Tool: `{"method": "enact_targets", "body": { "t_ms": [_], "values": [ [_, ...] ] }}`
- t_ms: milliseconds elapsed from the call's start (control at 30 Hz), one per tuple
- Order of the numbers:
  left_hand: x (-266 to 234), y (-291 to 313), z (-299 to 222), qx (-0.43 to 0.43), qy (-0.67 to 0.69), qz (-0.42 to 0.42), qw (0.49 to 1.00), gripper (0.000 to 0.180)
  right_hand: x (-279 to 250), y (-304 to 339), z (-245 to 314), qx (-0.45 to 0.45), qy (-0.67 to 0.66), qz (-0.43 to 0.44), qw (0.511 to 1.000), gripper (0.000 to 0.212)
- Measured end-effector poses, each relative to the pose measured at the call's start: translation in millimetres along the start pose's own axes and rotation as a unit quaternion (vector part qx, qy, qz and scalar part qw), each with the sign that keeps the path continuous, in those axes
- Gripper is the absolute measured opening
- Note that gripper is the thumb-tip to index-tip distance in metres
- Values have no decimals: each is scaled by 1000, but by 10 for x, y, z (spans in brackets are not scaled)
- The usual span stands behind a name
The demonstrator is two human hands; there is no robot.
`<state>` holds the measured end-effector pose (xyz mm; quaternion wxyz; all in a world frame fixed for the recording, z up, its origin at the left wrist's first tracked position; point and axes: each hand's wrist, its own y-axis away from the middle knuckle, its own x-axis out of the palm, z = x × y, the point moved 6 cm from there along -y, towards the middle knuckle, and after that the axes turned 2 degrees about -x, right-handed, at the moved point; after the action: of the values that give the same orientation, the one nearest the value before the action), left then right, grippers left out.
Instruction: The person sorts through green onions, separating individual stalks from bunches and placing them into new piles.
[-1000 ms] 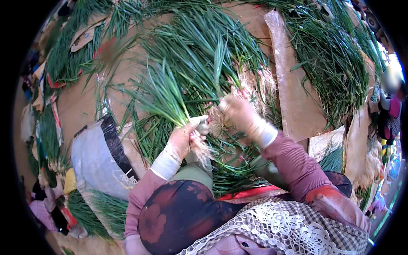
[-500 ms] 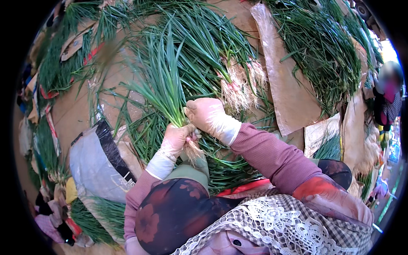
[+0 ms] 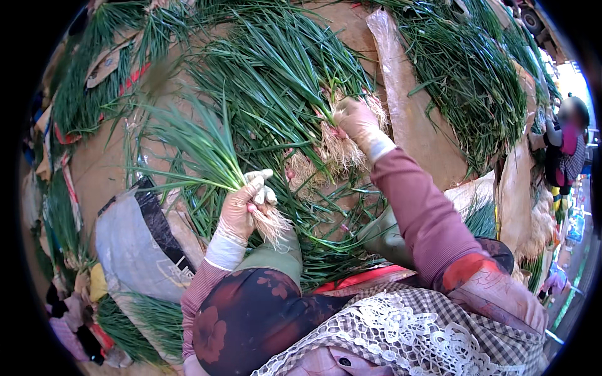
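A: Landmark?
B: Center pile of green onions [image 3: 269,69]. Going left to right.
A: Far left?
B: Blue-grey sack [image 3: 135,241], black band, lower left of the pile.
A: Next?
B: Small bunch [image 3: 216,156], below the pile's left part, in the left hand [image 3: 237,210]. Gloved, fingers wrapped round the stems just above the roots. Leaves fan up-left, roots poke down-right.
A: Looks?
B: Long green leaves, pale stems, pinkish bulbs, straggly cream roots.
A: Pile itself, key relation?
B: Long axis runs upper left to lower right, roots at the lower end. Right hand [image 3: 359,122] is at that root end, so it's the nearer one; the pile's leaves lie up-left of it. Left hand is well apart from there.
A: Right hand's state?
B: Gloved, up against the stems, fingers look drawn in. Fingertips hidden, can't tell if they're clamped on any.
A: Pile's looks?
B: Dense, dark green, whitish-pink stem ends, matted root tufts.
A: Right side?
B: Brown sheet [image 3: 426,138] just right of the pile, another green heap [image 3: 473,75] beyond it.
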<state>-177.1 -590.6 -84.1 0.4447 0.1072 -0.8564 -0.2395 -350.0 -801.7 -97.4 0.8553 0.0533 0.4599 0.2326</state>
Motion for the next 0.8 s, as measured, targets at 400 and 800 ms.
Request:
{"method": "enact_targets", "body": {
  "t_ms": [400,800],
  "values": [
    [49,31,-184,68,-26,-40,997,27,-513,270,-167,-47,-486,-50,871,10],
    [0,2,-121,53,-51,-49,996,29,-831,274,-858,-45,-473,-108,873,24]
  ]
}}
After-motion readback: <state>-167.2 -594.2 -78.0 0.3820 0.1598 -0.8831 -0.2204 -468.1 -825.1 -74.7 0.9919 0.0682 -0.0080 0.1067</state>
